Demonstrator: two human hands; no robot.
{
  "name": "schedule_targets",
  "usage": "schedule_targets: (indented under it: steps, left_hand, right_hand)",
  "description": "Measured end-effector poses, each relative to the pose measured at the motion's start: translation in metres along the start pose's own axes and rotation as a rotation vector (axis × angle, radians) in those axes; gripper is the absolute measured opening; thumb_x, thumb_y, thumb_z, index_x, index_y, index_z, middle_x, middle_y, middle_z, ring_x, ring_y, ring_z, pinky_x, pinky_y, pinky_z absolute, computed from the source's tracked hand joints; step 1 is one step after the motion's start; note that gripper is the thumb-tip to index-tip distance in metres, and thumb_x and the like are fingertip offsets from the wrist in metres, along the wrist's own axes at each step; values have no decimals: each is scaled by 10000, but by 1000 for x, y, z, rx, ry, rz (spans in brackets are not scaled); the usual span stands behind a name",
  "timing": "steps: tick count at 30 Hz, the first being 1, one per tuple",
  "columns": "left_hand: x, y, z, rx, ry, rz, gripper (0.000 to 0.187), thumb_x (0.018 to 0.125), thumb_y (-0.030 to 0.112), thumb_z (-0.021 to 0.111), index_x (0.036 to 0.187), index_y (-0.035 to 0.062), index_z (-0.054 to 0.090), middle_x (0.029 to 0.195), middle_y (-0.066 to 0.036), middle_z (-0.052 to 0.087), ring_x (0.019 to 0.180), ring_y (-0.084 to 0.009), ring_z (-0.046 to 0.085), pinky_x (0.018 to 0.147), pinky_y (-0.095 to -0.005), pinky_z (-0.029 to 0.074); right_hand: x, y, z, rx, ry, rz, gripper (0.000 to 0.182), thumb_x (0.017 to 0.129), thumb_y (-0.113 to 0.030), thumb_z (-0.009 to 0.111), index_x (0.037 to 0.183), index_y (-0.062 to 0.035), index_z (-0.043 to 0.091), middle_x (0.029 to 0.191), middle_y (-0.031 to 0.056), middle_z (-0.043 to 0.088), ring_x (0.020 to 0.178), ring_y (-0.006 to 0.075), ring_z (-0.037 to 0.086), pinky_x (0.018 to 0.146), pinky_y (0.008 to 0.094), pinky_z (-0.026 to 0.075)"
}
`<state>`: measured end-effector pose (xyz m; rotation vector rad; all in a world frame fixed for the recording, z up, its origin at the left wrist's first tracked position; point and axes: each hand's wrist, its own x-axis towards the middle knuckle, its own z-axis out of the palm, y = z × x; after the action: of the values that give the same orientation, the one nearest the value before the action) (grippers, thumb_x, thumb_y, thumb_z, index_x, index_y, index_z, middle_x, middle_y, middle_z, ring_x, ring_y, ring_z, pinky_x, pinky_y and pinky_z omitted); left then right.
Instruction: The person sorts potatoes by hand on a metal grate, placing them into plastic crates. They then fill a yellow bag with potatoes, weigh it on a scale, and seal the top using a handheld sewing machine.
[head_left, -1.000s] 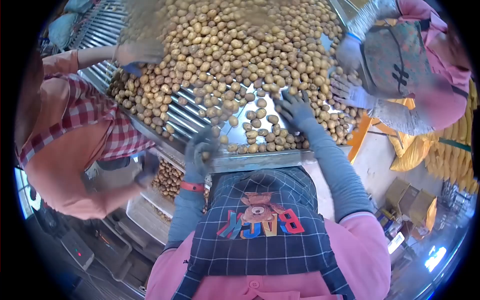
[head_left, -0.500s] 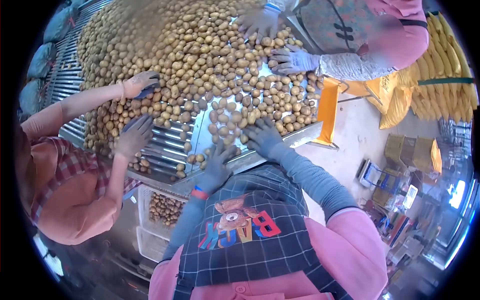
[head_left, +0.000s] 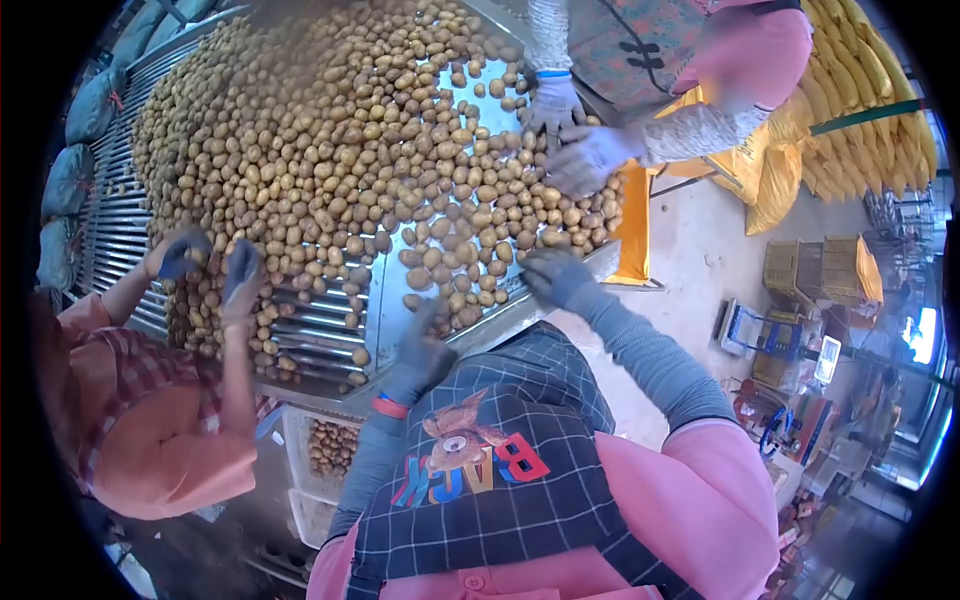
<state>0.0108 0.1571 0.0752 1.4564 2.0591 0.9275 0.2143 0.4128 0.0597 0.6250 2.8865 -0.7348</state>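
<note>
Potatoes (head_left: 440, 258) lie spread over a metal sorting table (head_left: 388, 300), with a loose cluster just in front of me. My left hand (head_left: 424, 352), in a grey glove, is at the table's near edge, left of that cluster. One finger points away from me, and no potato shows in the hand. My right hand (head_left: 562, 281), also gloved, rests at the near rim beside the potatoes at the right end. Its fingers are stretched forward, touching or very near the closest ones; the fingertips are partly hard to make out.
Across the table, a co-worker's gloved hands (head_left: 580, 150) are among potatoes. Another person's hands (head_left: 215, 265) work at the left. A yellow sack (head_left: 634, 225) hangs at the table's right end. Below stands a white crate (head_left: 298, 440) of potatoes. Stacked yellow sacks (head_left: 860, 90) stand at far right.
My left hand has drawn back from the potatoes toward me. My right hand has shifted right along the rim. The co-workers' hands have moved, and potatoes near my left hand have gathered rightward.
</note>
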Motion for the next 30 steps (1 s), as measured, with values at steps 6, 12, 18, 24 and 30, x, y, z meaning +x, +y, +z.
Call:
schedule_targets:
  steps: [6, 12, 18, 24, 30]
  left_hand:
    - [66, -168, -97, 536, 516, -473, 549, 765, 85, 642, 1308, 89, 567, 1395, -238, 438, 1344, -378, 370, 1114, -435, 335]
    - [90, -128, -63, 557, -45, -622, 817, 727, 342, 730, 1474, 227, 419, 1580, -161, 253, 1476, -338, 175, 1160, -636, 79]
    - [44, 3, 10, 480, -193, -392, 745, 741, 174, 613, 1463, 207, 434, 1577, -138, 273, 1427, -559, 51, 1116, -714, 2]
    - [-20, 6, -15, -361, 26, -293, 760, 679, 10, 542, 1428, 133, 488, 1581, -150, 272, 1464, -446, 131, 1171, -581, 122]
    - [-57, 15, -20, -1966, 304, -342, 725, 793, 77, 458, 1494, 37, 275, 1489, -195, 368, 1335, -315, 432, 1111, -440, 388]
  right_hand:
    - [-13, -8, -9, 119, 451, 29, 326, 837, -131, 609, 1161, -94, 622, 1111, 156, 652, 981, 343, 614, 905, 436, 484]
    - [7, 83, -15, -4, 475, 592, 367, 834, -219, 661, 1196, -160, 637, 1157, 150, 624, 1028, 335, 623, 902, 432, 500]
    - [35, 76, -18, 178, 535, 633, 305, 851, -224, 685, 1139, -125, 671, 972, 138, 673, 884, 282, 666, 778, 374, 529]
    - [35, -89, -10, 956, 474, 355, 278, 917, -189, 650, 1147, -32, 656, 1062, 100, 693, 860, 139, 644, 750, 280, 514]
    - [54, -173, 8, 537, 133, -536, 427, 858, -165, 663, 1265, -60, 587, 1228, 143, 621, 1089, 305, 607, 932, 398, 480]
